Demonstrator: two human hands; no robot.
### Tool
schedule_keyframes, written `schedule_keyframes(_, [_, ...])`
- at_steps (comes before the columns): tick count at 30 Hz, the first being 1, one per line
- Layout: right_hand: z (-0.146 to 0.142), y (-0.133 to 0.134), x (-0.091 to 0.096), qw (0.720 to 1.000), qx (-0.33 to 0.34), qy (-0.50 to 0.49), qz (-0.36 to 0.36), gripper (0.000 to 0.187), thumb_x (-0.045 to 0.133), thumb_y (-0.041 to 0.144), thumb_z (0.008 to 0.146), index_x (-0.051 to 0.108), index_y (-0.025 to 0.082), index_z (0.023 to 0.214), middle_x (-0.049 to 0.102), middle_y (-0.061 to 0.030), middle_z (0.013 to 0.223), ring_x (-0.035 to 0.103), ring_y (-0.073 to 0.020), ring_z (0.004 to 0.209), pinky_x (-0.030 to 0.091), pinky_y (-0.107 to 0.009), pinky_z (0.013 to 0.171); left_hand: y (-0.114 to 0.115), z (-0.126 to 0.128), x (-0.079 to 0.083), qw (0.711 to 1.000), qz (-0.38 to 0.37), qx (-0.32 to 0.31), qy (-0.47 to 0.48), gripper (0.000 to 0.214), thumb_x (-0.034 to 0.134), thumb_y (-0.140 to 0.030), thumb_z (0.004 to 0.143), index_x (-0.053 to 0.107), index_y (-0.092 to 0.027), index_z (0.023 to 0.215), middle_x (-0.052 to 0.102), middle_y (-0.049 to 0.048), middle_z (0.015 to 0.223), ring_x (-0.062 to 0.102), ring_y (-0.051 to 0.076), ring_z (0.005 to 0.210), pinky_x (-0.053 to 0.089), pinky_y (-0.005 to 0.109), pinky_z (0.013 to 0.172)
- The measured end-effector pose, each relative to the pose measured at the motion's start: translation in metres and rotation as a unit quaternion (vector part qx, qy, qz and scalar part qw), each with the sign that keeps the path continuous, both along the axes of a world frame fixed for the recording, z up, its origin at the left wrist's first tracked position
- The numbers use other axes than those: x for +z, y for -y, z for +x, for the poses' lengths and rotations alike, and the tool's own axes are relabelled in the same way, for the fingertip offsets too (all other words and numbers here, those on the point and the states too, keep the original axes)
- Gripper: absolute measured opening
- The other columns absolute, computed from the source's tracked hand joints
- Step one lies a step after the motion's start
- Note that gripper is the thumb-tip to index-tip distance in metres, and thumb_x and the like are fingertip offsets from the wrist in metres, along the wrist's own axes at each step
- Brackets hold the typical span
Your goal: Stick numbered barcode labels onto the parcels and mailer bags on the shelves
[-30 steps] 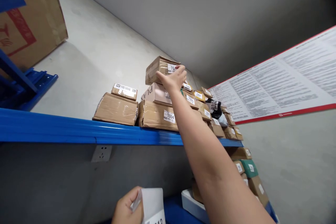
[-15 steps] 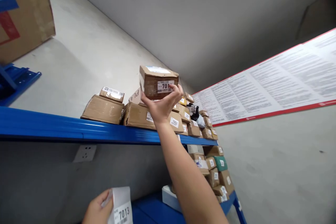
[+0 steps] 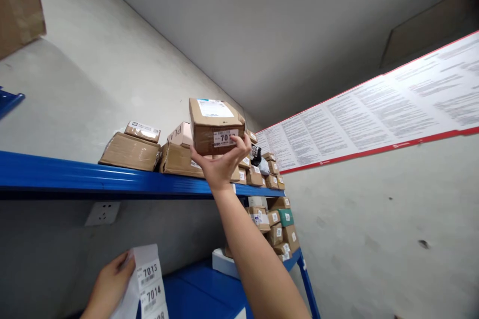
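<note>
My right hand (image 3: 223, 162) grips a brown cardboard box (image 3: 204, 134) from below, raised in front of the upper shelf. On the box's near side is a white label starting with 70; a finger covers its end. A larger white label lies on its top. Low in the view, my left hand (image 3: 112, 279) pinches a strip of white paper labels (image 3: 151, 279) that hangs down and shows 7013 and 7014. Behind the raised box, a long cardboard box (image 3: 177, 159) and a pale box with printed letters (image 3: 181, 134) are partly hidden.
Several labelled parcels line the blue upper shelf (image 3: 82, 172), with more on the lower shelf (image 3: 209, 286) at right. A wall socket (image 3: 103, 213) sits under the upper shelf. A red-edged notice board (image 3: 337, 114) runs along the right wall. A large carton (image 3: 18, 7) is at upper left.
The view has shifted, so the shelf and parcels appear farther left. The raised box shows more of its top. The label strip has come further into view, now showing 7014 below 7013.
</note>
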State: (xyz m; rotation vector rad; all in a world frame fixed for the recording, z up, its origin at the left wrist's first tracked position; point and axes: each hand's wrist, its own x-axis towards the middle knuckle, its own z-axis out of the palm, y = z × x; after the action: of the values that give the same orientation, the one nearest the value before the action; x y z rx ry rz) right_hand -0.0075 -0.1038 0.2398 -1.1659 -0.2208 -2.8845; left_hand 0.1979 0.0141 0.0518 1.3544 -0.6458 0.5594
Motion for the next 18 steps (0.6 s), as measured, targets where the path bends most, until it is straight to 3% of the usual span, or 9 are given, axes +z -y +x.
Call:
schedule_keyframes(8, [0.003, 0.05, -0.057, 0.99, -0.028, 0.112, -0.084, 0.08, 0.079, 0.055, 0.053, 0.025, 0.025, 0.103, 0.028, -0.0141, 0.122, 0.041, -0.0339, 0.118, 0.045, -0.056, 0.09, -0.019, -0.006, 0.011, 0.997, 0.005, 0.015, -0.08, 0.025, 0.053, -0.048, 0.044, 0.057, -0.026, 0.055, 0.067, 0.0046, 0.049, 0.064, 0.033, 0.06, 0.046, 0.034, 0.052])
schedule_keyframes(15, [-0.008, 0.062, -0.074, 0.989, -0.049, 0.09, -0.102, 0.079, 0.078, 0.058, 0.053, 0.025, 0.026, 0.102, 0.03, -0.0139, 0.121, 0.045, -0.0333, 0.114, 0.046, -0.055, 0.088, -0.025, -0.008, 0.011, 0.997, 0.013, 0.02, -0.074, 0.029, 0.053, -0.051, 0.042, 0.059, -0.027, 0.057, 0.071, 0.004, 0.054, 0.068, 0.035, 0.068, 0.049, 0.038, 0.059])
schedule_keyframes(18, [-0.011, 0.065, -0.077, 0.991, -0.051, 0.084, -0.09, 0.082, 0.079, 0.058, 0.05, 0.023, 0.027, 0.101, 0.03, -0.0141, 0.12, 0.046, -0.0339, 0.113, 0.046, -0.056, 0.087, -0.027, -0.008, 0.01, 0.999, 0.01, 0.037, -0.034, 0.027, 0.052, -0.051, 0.044, 0.059, -0.027, 0.054, 0.072, 0.0048, 0.053, 0.069, 0.036, 0.063, 0.05, 0.039, 0.054])
